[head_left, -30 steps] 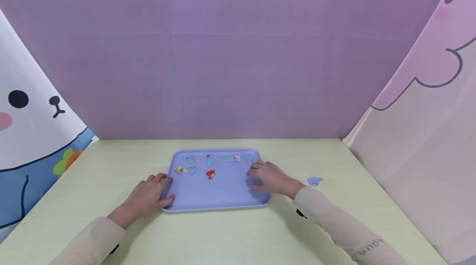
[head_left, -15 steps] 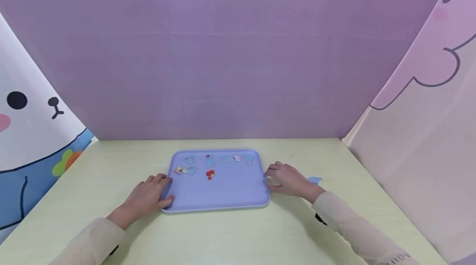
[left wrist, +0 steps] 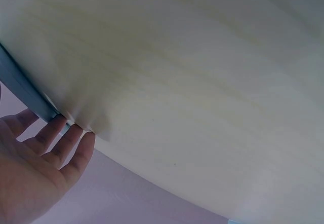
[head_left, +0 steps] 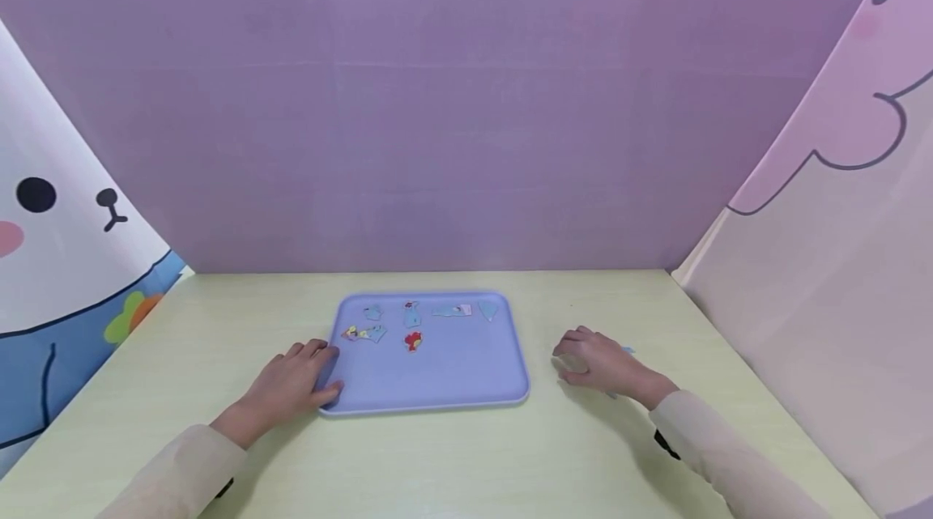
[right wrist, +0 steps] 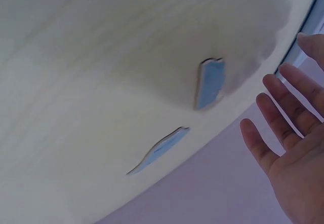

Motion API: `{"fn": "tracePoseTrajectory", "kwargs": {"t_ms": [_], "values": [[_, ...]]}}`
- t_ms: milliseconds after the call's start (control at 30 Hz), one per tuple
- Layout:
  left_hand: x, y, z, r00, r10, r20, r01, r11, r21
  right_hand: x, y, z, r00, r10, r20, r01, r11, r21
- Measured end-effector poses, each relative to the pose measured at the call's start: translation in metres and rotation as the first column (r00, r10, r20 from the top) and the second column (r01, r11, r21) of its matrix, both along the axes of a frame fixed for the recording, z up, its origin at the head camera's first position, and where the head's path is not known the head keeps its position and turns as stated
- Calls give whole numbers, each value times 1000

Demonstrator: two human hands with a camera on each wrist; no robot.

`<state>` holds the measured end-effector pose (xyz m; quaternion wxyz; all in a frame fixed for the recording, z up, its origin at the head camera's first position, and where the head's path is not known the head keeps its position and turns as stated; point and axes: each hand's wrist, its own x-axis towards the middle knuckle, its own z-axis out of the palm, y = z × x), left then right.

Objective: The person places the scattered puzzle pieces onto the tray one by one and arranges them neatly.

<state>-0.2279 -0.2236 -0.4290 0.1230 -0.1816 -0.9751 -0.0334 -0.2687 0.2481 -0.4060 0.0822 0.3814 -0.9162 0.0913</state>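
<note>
My left hand [head_left: 291, 380] rests at the left rim of a lavender-blue tray [head_left: 437, 381], its fingertips touching the edge in the left wrist view. My right hand [head_left: 608, 365] is above the table to the right of the tray, fingers loosely bent and holding nothing. Near it, two flat blue puzzle pieces [right wrist: 210, 83] lie on the table in the right wrist view; in the head view the hand mostly hides them. Several puzzle pieces lie in the tray's far half, among them a red one [head_left: 412, 341] and a light blue triangular one [head_left: 488, 310].
The pale wooden table [head_left: 437, 462] runs back to a purple cloth wall [head_left: 466, 114]. Printed curtains with cartoon animals stand at the left [head_left: 66, 260] and right [head_left: 824, 276] sides.
My right hand has left the tray's right rim and moved right across the table, towards the loose blue pieces and now covering most of them. The left hand and tray stay in place.
</note>
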Motion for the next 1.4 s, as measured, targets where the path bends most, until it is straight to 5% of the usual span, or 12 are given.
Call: {"fn": "tracePoseTrajectory", "kwargs": {"t_ms": [567, 1400], "values": [[-1, 0, 0, 1000, -5, -9, 5, 1000, 3, 12, 39, -2, 998, -61, 31, 61, 998, -10], [0, 1, 1, 1000, 3, 14, -3, 1000, 4, 24, 56, -4, 989, -94, 112, 97, 995, -15]]}}
